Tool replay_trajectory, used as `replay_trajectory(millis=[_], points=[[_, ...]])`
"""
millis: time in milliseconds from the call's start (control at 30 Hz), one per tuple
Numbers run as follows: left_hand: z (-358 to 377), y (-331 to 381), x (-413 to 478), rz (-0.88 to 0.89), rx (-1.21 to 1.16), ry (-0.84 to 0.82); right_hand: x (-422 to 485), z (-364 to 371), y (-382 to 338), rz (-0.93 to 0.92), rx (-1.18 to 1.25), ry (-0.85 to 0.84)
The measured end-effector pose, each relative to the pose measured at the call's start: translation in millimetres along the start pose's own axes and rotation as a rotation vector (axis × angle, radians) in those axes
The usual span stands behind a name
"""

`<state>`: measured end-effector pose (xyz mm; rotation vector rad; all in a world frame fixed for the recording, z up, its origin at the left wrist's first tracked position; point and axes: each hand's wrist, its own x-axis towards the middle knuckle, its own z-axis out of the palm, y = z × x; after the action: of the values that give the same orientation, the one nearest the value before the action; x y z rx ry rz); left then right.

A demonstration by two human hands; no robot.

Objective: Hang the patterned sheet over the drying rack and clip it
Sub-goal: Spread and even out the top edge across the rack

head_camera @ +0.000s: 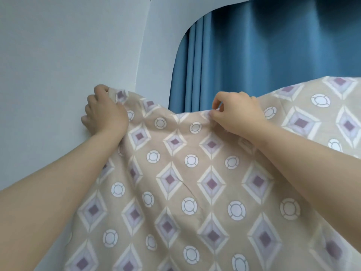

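The patterned sheet (pixel 191 182) is beige with purple diamonds and white rings, and it fills the lower right of the head view, hanging down toward me. My left hand (pixel 105 112) grips its upper left corner, fingers curled round the cloth. My right hand (pixel 236 114) pinches the top edge between thumb and forefinger, further right. Between the two hands the top edge sags. The sheet rises higher to the right of my right hand. The drying rack and any clips are hidden behind the sheet or out of view.
A pale blue-grey wall (pixel 58 55) stands close behind my left hand. A blue curtain (pixel 263 51) hangs behind the sheet at the upper right.
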<state>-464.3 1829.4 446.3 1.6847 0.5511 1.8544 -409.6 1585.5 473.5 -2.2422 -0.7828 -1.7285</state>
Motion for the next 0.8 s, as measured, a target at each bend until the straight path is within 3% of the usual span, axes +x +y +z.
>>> replay_trajectory(millis=[133, 233, 300, 367, 467, 533, 567, 633, 733, 800], points=[[8.4, 6.7, -8.5, 0.107, -0.015, 0.049, -2.7, -11.5, 12.3, -0.003, -0.039, 0.032], [5.9, 10.3, -9.3, -0.024, -0.192, 0.172, -5.0, -20.0, 16.5, -0.03, -0.102, 0.063], [8.1, 10.5, -15.2, -0.028, -0.075, 0.192, -5.8, -25.4, 19.7, -0.04, -0.172, 0.09], [14.0, 10.4, -25.2, 0.139, 0.088, 0.179, -7.0, -30.0, 24.4, -0.023, -0.211, 0.096], [21.0, 18.6, -40.6, 0.626, 0.12, 0.109, -11.1, -33.2, 31.1, 0.007, -0.244, 0.062], [25.7, 26.0, -50.0, 0.948, 0.198, -0.083, -14.3, -34.0, 33.1, 0.016, -0.26, 0.042], [26.2, 29.6, -53.9, 1.014, 0.259, -0.255, -15.7, -34.4, 33.5, 0.015, -0.27, 0.033], [27.0, 32.9, -59.2, 0.994, 0.417, -0.54, -18.5, -35.5, 35.4, 0.01, -0.286, 0.018], [24.0, 30.7, -56.9, 0.79, 0.403, -0.599, -22.5, -38.8, 41.1, 0.013, -0.3, -0.004], [23.5, 35.0, -63.5, 0.618, 0.153, -0.635, -24.2, -39.0, 43.2, 0.016, -0.306, -0.007]])
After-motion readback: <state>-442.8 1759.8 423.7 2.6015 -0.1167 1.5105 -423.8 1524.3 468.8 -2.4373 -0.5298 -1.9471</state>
